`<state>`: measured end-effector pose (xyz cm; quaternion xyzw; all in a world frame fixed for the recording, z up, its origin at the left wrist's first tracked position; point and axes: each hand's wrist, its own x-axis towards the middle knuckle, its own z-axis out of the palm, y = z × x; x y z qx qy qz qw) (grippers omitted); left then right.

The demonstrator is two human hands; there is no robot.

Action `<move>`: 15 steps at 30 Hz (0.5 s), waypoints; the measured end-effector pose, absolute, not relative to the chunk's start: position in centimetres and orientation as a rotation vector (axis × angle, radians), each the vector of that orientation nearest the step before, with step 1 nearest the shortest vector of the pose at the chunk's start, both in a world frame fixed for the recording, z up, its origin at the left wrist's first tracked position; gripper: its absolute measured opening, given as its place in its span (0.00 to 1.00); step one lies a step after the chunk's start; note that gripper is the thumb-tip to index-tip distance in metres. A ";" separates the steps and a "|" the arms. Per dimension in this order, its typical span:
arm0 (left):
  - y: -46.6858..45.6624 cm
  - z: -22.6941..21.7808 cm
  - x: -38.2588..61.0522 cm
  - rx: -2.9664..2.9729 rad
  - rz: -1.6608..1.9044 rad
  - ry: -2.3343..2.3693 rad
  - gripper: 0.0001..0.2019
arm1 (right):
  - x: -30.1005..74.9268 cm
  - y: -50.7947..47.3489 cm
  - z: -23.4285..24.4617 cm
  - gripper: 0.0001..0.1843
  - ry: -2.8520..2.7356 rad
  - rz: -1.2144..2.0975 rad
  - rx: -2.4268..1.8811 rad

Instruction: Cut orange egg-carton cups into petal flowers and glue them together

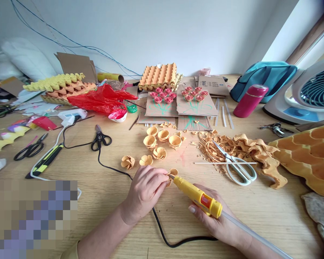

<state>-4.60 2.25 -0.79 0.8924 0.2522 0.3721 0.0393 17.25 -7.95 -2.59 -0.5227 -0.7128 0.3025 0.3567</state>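
My right hand (214, 212) is wrapped round a yellow hot glue gun (197, 194), with a long clear glue stick (255, 233) sticking out of its back end. The gun's nozzle meets a small orange egg-carton cup (173, 172). My left hand (148, 189) pinches that cup by its left side, its fingers hiding part of it. Just beyond stand several more cut cups, among them a petalled cup (159, 153) and a rounder cup (175, 141). A black cord (162, 230) runs across the table under my left wrist towards the right hand.
White-handled scissors (240, 169) and a thin white stick (224, 163) lie on carton scraps (218, 145) at right. Behind are cardboard pieces with pink flowers (162, 106), egg trays (159, 75), a red bag (97, 100), a pink bottle (250, 102) and a fan (307, 90). Black scissors (100, 138) lie left.
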 end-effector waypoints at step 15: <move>2.2 -0.8 -4.2 2.659 1.175 0.820 0.07 | 17.3 -7.8 -1.5 0.19 -1.635 0.945 -1.290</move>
